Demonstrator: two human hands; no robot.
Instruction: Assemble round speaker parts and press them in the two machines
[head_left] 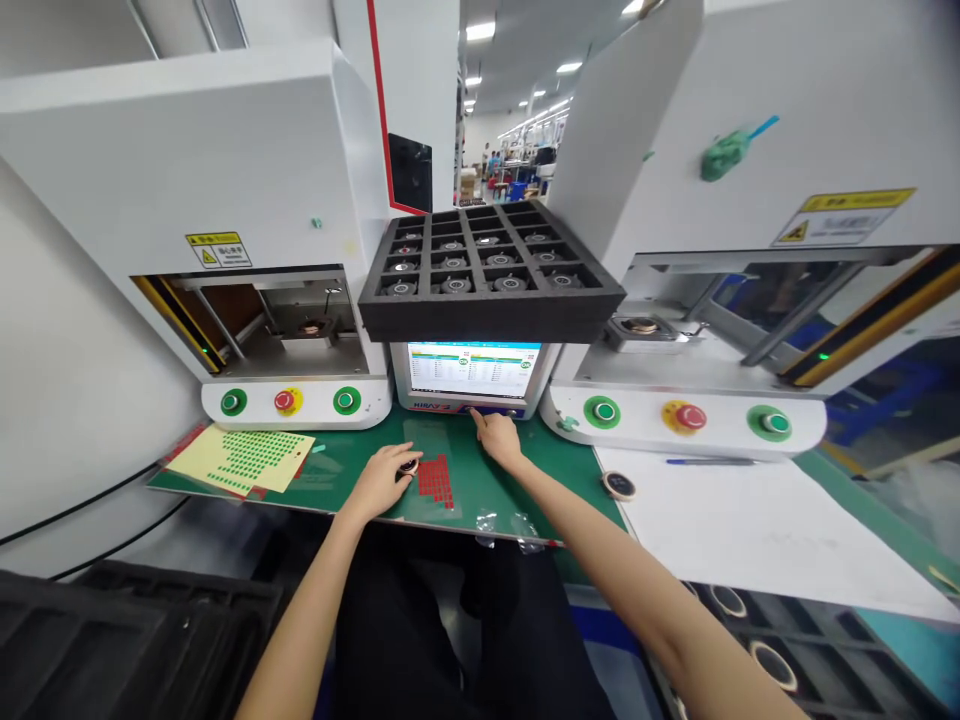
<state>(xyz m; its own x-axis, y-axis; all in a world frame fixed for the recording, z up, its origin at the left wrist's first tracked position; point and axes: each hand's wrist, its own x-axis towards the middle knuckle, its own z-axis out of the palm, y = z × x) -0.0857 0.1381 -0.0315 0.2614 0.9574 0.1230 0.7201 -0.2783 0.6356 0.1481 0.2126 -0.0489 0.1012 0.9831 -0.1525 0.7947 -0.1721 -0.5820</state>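
Observation:
My left hand (381, 482) rests on the green mat (352, 445), its fingers closed on the edge of a small round watch-like part (409, 467) with a dark face. Beside that part lies a clear sheet with red stickers (435, 480). My right hand (496, 438) stretches its index finger to the lower bezel of the monitor (472, 370), touching it near a button; the other fingers are curled, and I see nothing held in them. A second round part (619, 486), with a copper-coloured rim, lies to the right on the white paper (720, 500).
A black foam tray (491, 315) holding several round parts sits above the monitor. White press machines (285, 180) (690, 200) with buttons stand on both sides. A yellow sheet of green stickers (259, 460) lies left, a pen (709, 461) right. More trays (847, 660) sit low at right.

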